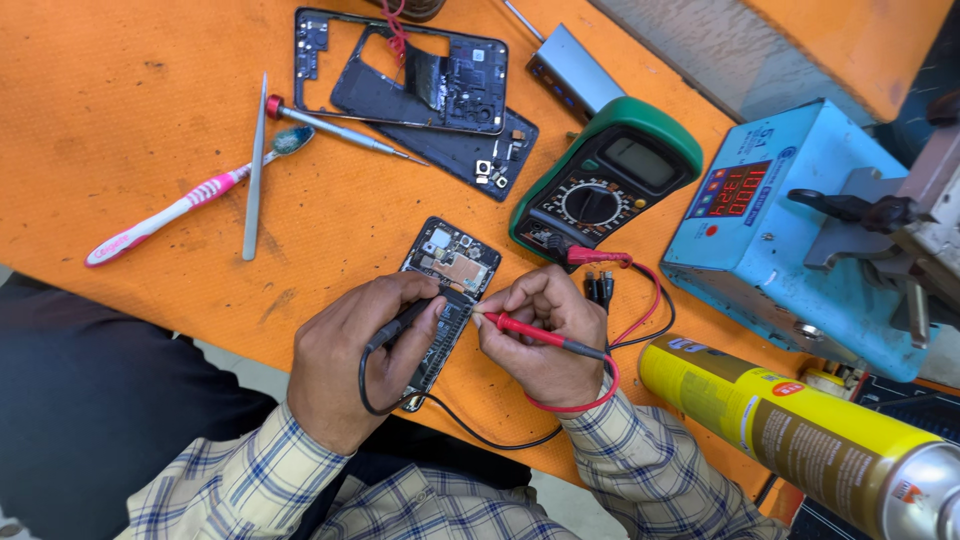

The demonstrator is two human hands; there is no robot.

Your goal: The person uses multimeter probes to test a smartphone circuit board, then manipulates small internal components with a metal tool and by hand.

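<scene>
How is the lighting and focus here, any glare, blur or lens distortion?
Head view: even, bright light with soft shadows under the hands; the phone board and meter are sharp; glare on the spray can near its metal end; wide-lens bending at the edges stretches the can and blue box.

Left hand (350, 345) and right hand (545, 335) — fingers curled in pinch grips, knuckles up — close together.

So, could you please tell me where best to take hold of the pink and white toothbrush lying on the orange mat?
Probably by the pink and white toothbrush at mid-handle, coming from above with the grip across its width. It lies flat and slanted, and its bristle end sits close beside the metal tweezers, while the handle's lower-left stretch has bare orange mat on both sides.
</scene>
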